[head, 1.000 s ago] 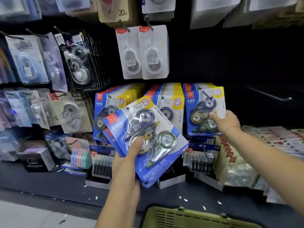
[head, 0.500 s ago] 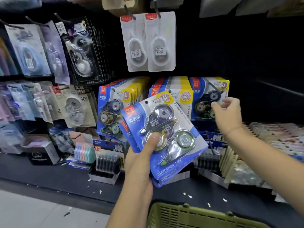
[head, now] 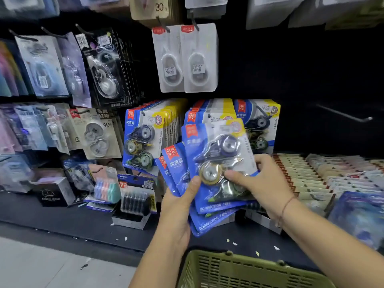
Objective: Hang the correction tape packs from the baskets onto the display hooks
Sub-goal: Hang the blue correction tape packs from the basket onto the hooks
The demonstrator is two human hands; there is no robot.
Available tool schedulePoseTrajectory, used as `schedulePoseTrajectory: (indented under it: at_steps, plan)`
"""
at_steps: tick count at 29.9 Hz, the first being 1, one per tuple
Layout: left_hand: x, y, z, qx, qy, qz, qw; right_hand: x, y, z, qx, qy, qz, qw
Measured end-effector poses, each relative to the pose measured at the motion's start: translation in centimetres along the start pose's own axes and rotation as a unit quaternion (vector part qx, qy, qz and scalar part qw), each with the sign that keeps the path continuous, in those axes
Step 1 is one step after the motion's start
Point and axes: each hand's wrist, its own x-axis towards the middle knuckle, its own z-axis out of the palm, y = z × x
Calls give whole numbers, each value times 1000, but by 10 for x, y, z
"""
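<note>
My left hand grips a fanned stack of blue correction tape packs, thumb on the front. My right hand pinches the top pack of that stack at its right side, fingers over the blister. Behind the stack hang three rows of the same blue-and-yellow packs on hooks: a left row, a middle row and a right row. An olive green basket sits at the bottom edge below my hands.
A bare metal hook sticks out at the right of the dark back panel. White tape packs hang above. Boxes and small goods stand on the black shelf. Rows of flat packs lie at the right.
My right hand let go of the pack on the right hook row, came back down and took hold of the top pack in my left hand's stack.
</note>
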Motion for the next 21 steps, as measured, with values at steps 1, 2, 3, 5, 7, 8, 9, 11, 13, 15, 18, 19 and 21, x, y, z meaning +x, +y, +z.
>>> schedulePoseTrajectory:
  at_steps: [1,2,3,5,7,8,9,11,13,15,18,19,21]
  plan:
    - [0,0,-2,3,-8,-6,1000,1,0,-4,21,9,8,1000]
    - [0,-1,-2,9,-11,-7,1000,3,0,-9,46,17,17,999]
    - [1,-1,-3,16,-7,-2,1000,4,0,-15,66,26,23,997]
    - [3,2,-6,24,13,22,999,10,0,-29,74,56,20,995]
    - [6,9,-10,24,33,53,998,16,3,-46,69,98,5,993]
    - [8,13,-12,23,44,70,996,19,5,-55,69,118,1,991]
    - [10,17,-15,19,57,84,995,23,9,-62,67,134,-1,989]
    - [13,25,-18,6,75,103,992,31,18,-73,50,155,-3,987]
    - [15,29,-20,0,86,106,991,38,26,-78,24,160,-10,987]
    - [15,30,-21,2,96,102,990,42,32,-80,4,161,-20,987]
    - [13,29,-20,3,100,99,990,45,37,-81,-18,166,-33,985]
    - [13,29,-20,2,100,100,990,44,39,-81,-17,166,-33,985]
    - [13,29,-19,-1,97,102,990,43,43,-80,-10,165,-29,986]
